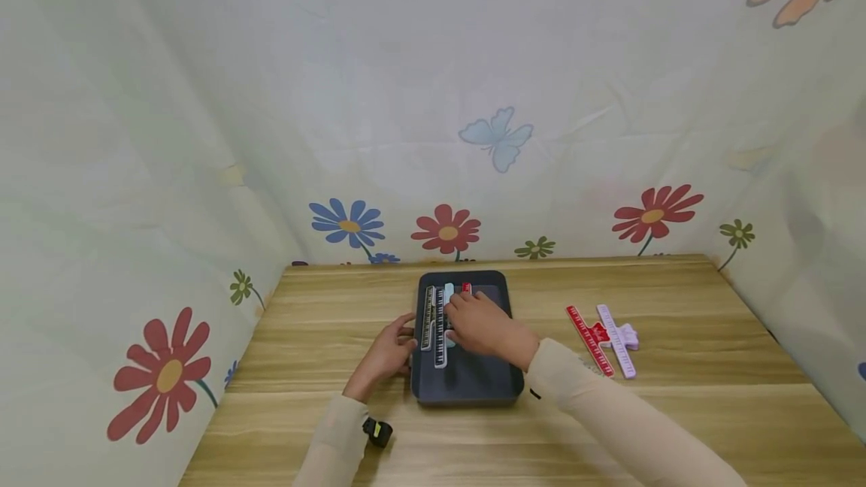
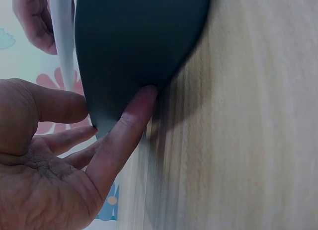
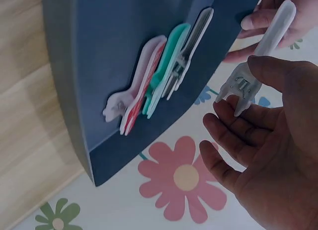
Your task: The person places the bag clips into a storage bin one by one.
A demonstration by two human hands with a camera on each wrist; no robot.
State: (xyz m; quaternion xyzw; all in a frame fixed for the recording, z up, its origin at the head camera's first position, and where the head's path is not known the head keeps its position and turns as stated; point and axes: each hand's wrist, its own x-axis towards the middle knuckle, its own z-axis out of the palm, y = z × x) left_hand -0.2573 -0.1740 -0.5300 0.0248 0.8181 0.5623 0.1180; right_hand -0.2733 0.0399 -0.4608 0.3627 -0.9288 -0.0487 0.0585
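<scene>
Right grip (image 1: 482, 323) narrow, I pinch a white-edged piano-key clip (image 3: 276, 29) between thumb and fingers; its long bar reaches past my thumb tip, over the dark tray (image 1: 467, 393). I judge this to be the placing step: the next move calls for lowering the clip flat among its neighbours, then easing the pinch without nudging them. Left of that grip lies a black clip (image 1: 427, 322); just beyond my fingertips, a teal clip (image 3: 168, 58) and a red-faced clip (image 3: 141, 81). My left grip (image 1: 391, 352), fingers loosely spread, touches the tray's left wall. Farther off to my right, a red clip (image 1: 597, 352) and a lilac clip (image 1: 619, 348) rest on the table (image 1: 690, 412).
</scene>
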